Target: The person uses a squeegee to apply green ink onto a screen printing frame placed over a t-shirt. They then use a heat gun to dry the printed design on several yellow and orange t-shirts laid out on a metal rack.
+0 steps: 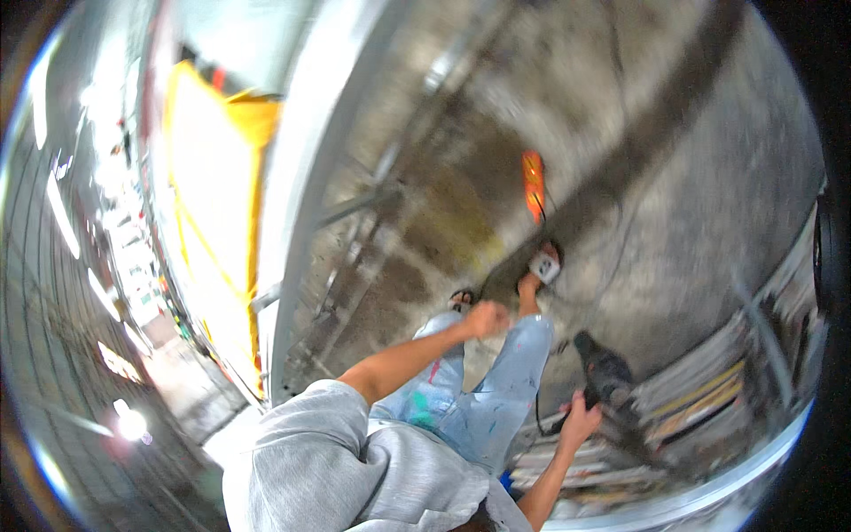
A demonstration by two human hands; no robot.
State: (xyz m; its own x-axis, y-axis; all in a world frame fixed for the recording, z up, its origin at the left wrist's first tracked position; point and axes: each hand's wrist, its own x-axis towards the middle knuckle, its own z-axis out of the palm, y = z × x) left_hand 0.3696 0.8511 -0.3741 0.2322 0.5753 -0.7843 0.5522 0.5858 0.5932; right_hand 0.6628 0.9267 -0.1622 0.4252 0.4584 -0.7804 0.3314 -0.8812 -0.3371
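My right hand (581, 418) is closed around the grip of a dark power drill (606, 368). The tool is blurred, its nose points up and away from me, and a black cord hangs by its grip. In front of my thighs, my left hand (486, 319) is curled into a loose fist, slightly smeared by motion. Whether anything small sits inside those fingers is hidden. My jeans (505, 417) carry pink and green paint stains.
An orange power strip (533, 184) lies on the stained concrete floor (567, 97) ahead of my feet, with thin cables trailing nearby. Stacked boards or long strips (700, 403) fill the right side. At left stand a pale metal frame (306, 213) and a yellow-edged sheet (258, 266).
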